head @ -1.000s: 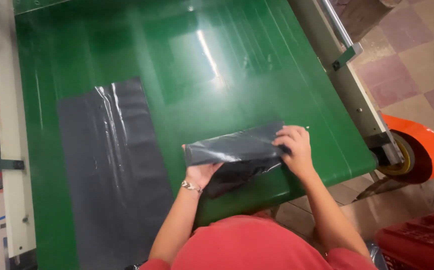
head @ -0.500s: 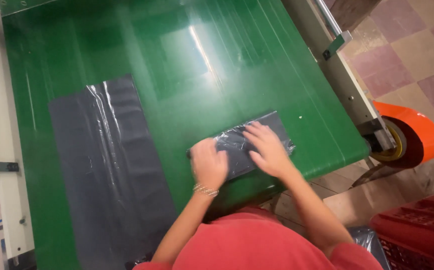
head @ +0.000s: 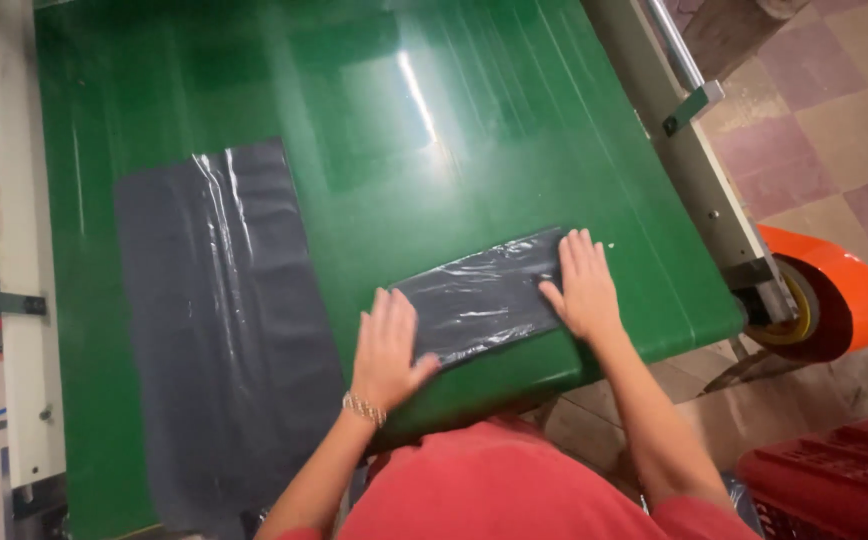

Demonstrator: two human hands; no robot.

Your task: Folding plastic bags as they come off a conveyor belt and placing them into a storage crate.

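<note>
Both hands flat, fingers spread, pressing not gripping: left hand (head: pixel 387 345) on the left end of a folded dark plastic bag (head: pixel 482 296), right hand (head: pixel 580 287) on its right end. Bag lies near the green belt's (head: pixel 374 120) near edge, right of centre. Flat dark plastic sheet (head: pixel 219 330) along the left side, its near end cut off. Orange roll (head: pixel 834 300) past the right edge, partly hidden. Red crate (head: pixel 834 490) bottom right, contents unreadable.

The flat dark grey plastic sheet (head: pixel 224 340) runs past the bottom edge. Both ends of the folded dark plastic bag (head: pixel 479 297) lie hidden under the left hand (head: pixel 386 350) and right hand (head: pixel 582 285).
</note>
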